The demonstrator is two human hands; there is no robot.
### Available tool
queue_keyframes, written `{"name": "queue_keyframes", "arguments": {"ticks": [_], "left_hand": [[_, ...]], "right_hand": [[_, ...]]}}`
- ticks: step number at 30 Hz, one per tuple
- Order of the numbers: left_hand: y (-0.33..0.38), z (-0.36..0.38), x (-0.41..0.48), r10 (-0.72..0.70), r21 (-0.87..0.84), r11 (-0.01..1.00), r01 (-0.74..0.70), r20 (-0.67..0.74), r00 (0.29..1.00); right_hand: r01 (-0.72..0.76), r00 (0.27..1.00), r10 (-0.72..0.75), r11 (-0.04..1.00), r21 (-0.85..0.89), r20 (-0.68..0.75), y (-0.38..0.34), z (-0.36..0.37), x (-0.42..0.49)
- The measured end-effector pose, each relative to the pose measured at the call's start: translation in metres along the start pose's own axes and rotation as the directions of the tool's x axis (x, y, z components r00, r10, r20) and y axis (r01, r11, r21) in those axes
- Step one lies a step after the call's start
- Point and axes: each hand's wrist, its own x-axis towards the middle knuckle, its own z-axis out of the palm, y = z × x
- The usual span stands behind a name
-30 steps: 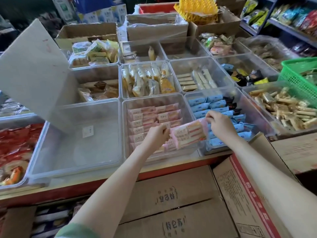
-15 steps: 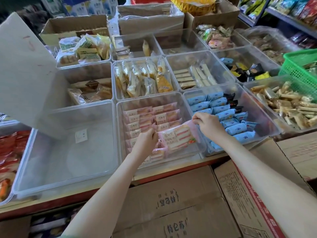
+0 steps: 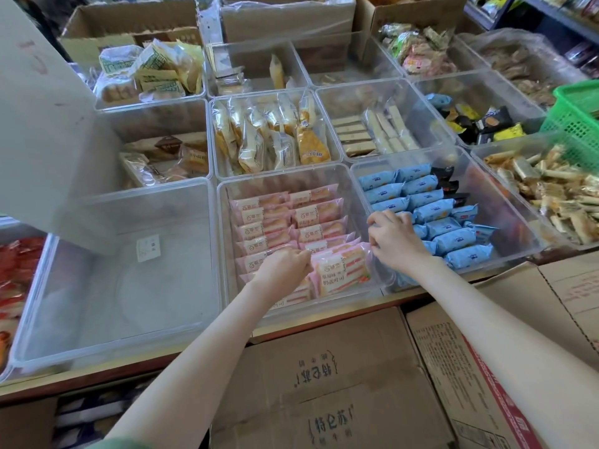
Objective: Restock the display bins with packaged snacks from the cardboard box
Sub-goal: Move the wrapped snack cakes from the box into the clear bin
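Sandwich-cake bin (image 3: 354, 189) at centre front; raised-lid bin (image 3: 129, 303) to its left, wrapped-cake bin (image 3: 512, 228) to its right, bread bin (image 3: 259, 96) behind, cardboard boxes (image 3: 324, 367) below in front.

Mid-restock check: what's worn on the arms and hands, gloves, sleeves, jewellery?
No gloves, watch or rings show on the left hand or right hand. Both forearms are uncovered; a green sleeve edge shows high on the left arm.
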Motion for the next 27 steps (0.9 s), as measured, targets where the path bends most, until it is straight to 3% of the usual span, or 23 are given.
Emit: {"name": "queue_keyframes", "arguments": {"ticks": [3,7,11,20,25,27], "left_hand": [[0.007,0.007,0.001,-0.028,0.048,0.998,0.027,0.028,0.999],[0.012,0.021,-0.003,-0.118,0.064,0.992,0.109,0.147,0.982],[0.015,0.014,0.002,-0.169,0.081,0.984,0.157,0.167,0.971],[0.018,0.002,-0.001,-0.222,0.039,0.975,0.22,0.293,0.93],[0.021,-0.023,-0.011,-0.216,-0.079,0.957,0.28,0.455,0.864],[0.031,-0.035,-0.013,-0.244,-0.08,0.948,0.307,0.435,0.867]], "right_hand": [[0.009,0.999,-0.006,0.997,-0.07,0.04,-0.003,0.008,-0.003],[0.048,0.977,-0.001,0.976,-0.214,0.215,-0.019,0.014,0.0],[0.041,0.97,0.027,0.96,-0.276,0.24,-0.028,0.016,0.003],[-0.041,0.982,0.061,0.993,-0.114,0.179,-0.027,0.01,-0.014],[-0.102,0.988,0.102,0.995,-0.009,0.117,-0.019,-0.012,-0.026],[-0.109,0.989,0.107,0.994,0.017,0.097,-0.015,-0.029,-0.03]]}}
